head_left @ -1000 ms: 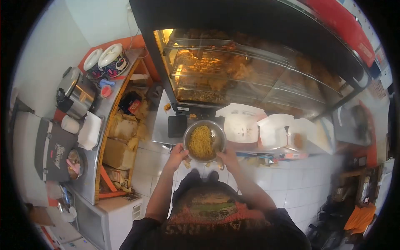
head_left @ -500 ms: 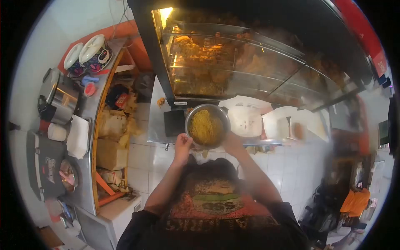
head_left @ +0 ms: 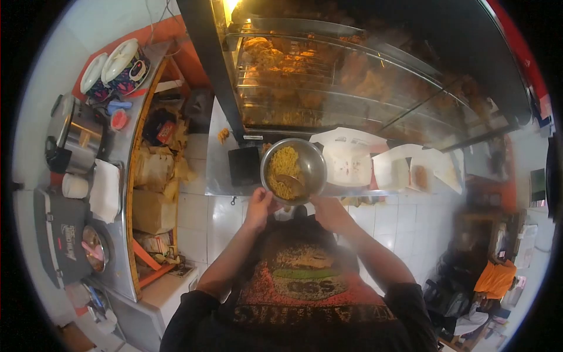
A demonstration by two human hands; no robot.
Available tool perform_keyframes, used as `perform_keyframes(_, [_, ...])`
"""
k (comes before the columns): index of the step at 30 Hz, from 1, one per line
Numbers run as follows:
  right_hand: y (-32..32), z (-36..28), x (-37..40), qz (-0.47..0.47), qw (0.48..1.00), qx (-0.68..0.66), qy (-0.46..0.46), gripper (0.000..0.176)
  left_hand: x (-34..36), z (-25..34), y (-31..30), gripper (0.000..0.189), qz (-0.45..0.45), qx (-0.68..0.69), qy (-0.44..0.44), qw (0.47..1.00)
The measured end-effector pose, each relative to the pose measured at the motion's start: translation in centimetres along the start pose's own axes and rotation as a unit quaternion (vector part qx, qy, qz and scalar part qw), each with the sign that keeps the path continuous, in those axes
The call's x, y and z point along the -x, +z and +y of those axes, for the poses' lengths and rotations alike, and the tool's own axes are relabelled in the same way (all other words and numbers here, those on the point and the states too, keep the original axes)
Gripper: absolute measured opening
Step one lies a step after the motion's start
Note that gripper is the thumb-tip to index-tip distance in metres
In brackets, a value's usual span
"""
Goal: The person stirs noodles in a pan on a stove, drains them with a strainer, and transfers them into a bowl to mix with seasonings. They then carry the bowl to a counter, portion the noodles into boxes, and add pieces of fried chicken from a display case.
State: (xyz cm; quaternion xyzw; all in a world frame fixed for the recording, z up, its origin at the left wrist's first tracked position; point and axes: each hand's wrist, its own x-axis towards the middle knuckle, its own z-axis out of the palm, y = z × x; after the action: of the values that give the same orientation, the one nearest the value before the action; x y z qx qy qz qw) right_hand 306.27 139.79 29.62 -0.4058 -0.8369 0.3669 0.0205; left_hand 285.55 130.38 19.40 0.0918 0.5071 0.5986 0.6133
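A round metal bowl (head_left: 316, 163) is at the near edge of the metal counter, just below the glass display case. Yellow noodles (head_left: 284, 166) lie in its left part, with a spoon (head_left: 290, 182) resting among them. My left hand (head_left: 261, 206) grips the bowl's lower left rim with closed fingers. At the lower right side my right hand (head_left: 329, 212) is closed on the bowl or the spoon's handle; which one is hidden. A black square item (head_left: 244, 166) lies left of the bowl, and an open white paper box (head_left: 348, 159) lies to its right.
Fried food sits behind glass in the display case (head_left: 281, 88). More open paper boxes (head_left: 417, 170) stand on the counter at right. The left counter (head_left: 126, 234) bears a metal cooker (head_left: 82, 138), two patterned pots (head_left: 126, 67) and a white tray (head_left: 105, 190).
The noodles now lie looser in the bowl, and the spoon shows among them. My right hand, blurred before, is clearer and lies slightly lower. The whole view has shifted slightly.
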Motion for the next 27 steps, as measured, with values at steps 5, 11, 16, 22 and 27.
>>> perform_keyframes(5, [-2.5,-1.9,-0.3,0.051,0.998,-0.020,-0.036,0.042,0.4,0.5,0.3,0.013,-0.006,0.015,-0.023,1.000])
perform_keyframes(11, [0.4,-1.8,-2.8,0.010,0.995,0.102,0.018,0.036,0.2,0.5,0.3,0.012,0.009,0.013,-0.016,1.000])
perform_keyframes(16, [1.8,-3.3,-1.3,-0.046,0.993,0.041,0.105,0.030,0.0,-0.1,0.4,0.010,0.029,0.015,-0.003,0.999])
perform_keyframes(22, [-1.2,-1.4,-3.2,-0.056,0.998,0.032,-0.006,0.026,0.2,0.8,1.0,0.011,0.037,0.007,-0.005,0.999])
perform_keyframes(27, [-2.3,-2.1,-1.4,-0.057,0.994,0.092,0.025,0.028,0.0,0.2,1.0,0.011,0.049,-0.001,-0.003,0.999])
